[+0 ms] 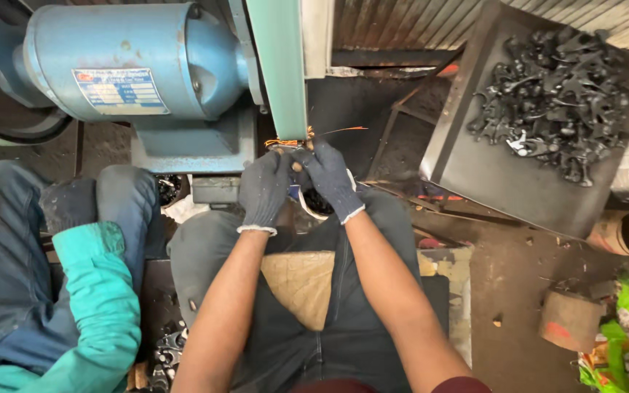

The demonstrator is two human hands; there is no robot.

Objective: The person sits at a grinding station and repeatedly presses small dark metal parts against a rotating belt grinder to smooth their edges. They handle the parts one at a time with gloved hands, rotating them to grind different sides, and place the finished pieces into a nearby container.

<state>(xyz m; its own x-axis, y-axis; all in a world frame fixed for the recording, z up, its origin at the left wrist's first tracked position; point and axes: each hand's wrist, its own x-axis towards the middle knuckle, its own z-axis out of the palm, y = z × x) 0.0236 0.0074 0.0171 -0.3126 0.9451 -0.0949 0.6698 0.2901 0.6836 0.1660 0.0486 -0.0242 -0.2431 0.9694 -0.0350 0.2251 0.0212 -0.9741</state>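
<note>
Blue-painted motor (121,62) fills the upper left, bolted on a blue base, with a pale green belt guard (279,65) running down beside it. Right of that, a dark metal tray (475,182) sits tilted, holding a heap of black metal castings (555,102). At the left edge, a second person's teal sleeve (100,306) rests over a knee in dark trousers. Both gloved hands meet just below the guard's lower end: left hand (263,189) and right hand (329,178) closed together, pinching a small metal piece (285,148), mostly hidden by the fingertips. Orange sparks (314,133) streak from the contact point.
</note>
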